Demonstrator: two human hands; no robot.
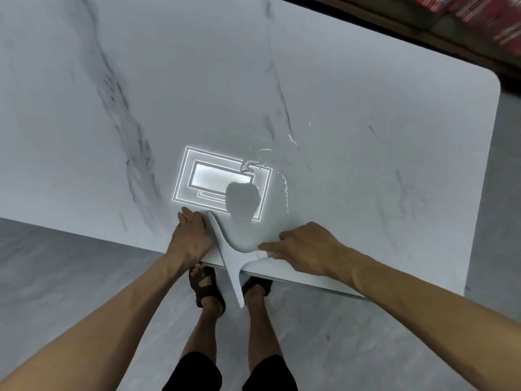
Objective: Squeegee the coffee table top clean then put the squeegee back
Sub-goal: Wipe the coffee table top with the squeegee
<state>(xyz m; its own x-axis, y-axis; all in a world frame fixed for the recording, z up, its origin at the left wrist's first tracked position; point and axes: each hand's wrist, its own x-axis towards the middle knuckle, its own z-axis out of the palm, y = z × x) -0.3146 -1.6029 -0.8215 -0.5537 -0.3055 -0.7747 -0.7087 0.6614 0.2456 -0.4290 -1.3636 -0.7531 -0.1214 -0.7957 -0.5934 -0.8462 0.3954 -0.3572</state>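
Both hands on the squeegee point(231, 266) at the near edge of the surface point(366, 136) — left hand point(191, 238) gripping one blade end, right hand point(304, 249) pinching the other. Mid-wipe, I judge — the wet streaks point(284, 179) beyond call for a firm pull next.

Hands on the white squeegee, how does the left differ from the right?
The left hand sits farther onto the grey-veined marble table top, fingers curled over the blade's left end. The right hand lies near the table's edge, forefinger stretched along the right end. Both hold the white T-shaped squeegee.
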